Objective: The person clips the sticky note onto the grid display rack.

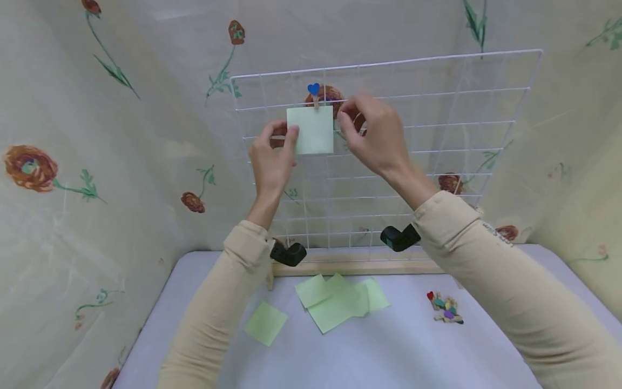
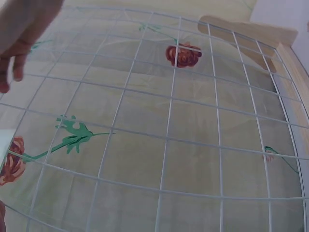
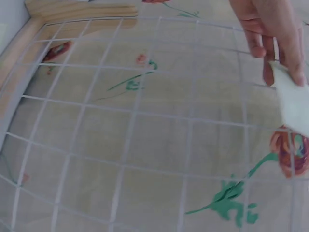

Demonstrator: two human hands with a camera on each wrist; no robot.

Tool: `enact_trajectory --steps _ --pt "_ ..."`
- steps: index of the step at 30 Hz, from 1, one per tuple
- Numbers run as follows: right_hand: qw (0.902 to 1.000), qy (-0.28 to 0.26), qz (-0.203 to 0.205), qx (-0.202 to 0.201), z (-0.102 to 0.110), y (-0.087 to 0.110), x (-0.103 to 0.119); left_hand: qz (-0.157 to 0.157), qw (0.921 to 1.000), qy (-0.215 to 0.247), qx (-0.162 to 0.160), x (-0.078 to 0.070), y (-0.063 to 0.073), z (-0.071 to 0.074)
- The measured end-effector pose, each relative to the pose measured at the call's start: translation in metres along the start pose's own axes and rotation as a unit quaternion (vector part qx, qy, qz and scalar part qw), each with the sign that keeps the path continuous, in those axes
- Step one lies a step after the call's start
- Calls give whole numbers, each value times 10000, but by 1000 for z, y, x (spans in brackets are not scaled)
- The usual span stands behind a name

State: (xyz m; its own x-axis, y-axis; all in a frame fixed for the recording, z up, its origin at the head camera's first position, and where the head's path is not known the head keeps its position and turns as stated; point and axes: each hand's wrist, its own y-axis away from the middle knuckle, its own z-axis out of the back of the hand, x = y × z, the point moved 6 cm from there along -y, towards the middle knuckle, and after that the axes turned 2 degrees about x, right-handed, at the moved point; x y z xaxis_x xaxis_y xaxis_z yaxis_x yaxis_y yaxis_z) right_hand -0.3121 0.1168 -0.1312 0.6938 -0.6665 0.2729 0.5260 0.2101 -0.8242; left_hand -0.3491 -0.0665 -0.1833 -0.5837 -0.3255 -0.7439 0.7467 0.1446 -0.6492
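A pale green square paper note (image 1: 313, 132) hangs against the white wire grid (image 1: 418, 126). A small wooden clothespin with a blue heart (image 1: 313, 89) clips its top edge to a wire. My left hand (image 1: 273, 154) pinches the note's left edge, thumb in front and fingers behind. In the right wrist view the left hand (image 3: 277, 38) shows the same hold on the note (image 3: 292, 104). My right hand (image 1: 376, 132) is raised beside the note's upper right corner, its fingers loosely bent, with nothing visible in them. The left wrist view shows the right hand (image 2: 21, 38) apart from the note.
Several green notes (image 1: 332, 308) overlap on the white table (image 1: 389, 356), and a single note (image 1: 265, 324) lies to their left. A small pile of decorated clothespins (image 1: 446, 309) is at the right. A wooden base (image 1: 355, 268) supports the grid; flowered cloth (image 1: 146, 178) surrounds the table.
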Motion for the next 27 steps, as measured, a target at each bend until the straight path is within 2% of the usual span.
enact_trajectory --steps 7,11,18,23,27 --pt "9992 -123 -376 106 1 39 -25 -108 9999 18 -56 1 1 2" --pt "9983 -214 -547 60 2 64 -36 -163 9998 -5 -105 4 6 4" --pt "9955 -343 -860 209 4 101 -53 -259 9996 8 -68 19 27 5" --pt "9944 -257 -982 280 7 120 -63 -594 9980 -149 125 31 47 -1" --pt "9946 -160 -976 323 9 132 -69 -666 9972 -271 190 39 59 -7"
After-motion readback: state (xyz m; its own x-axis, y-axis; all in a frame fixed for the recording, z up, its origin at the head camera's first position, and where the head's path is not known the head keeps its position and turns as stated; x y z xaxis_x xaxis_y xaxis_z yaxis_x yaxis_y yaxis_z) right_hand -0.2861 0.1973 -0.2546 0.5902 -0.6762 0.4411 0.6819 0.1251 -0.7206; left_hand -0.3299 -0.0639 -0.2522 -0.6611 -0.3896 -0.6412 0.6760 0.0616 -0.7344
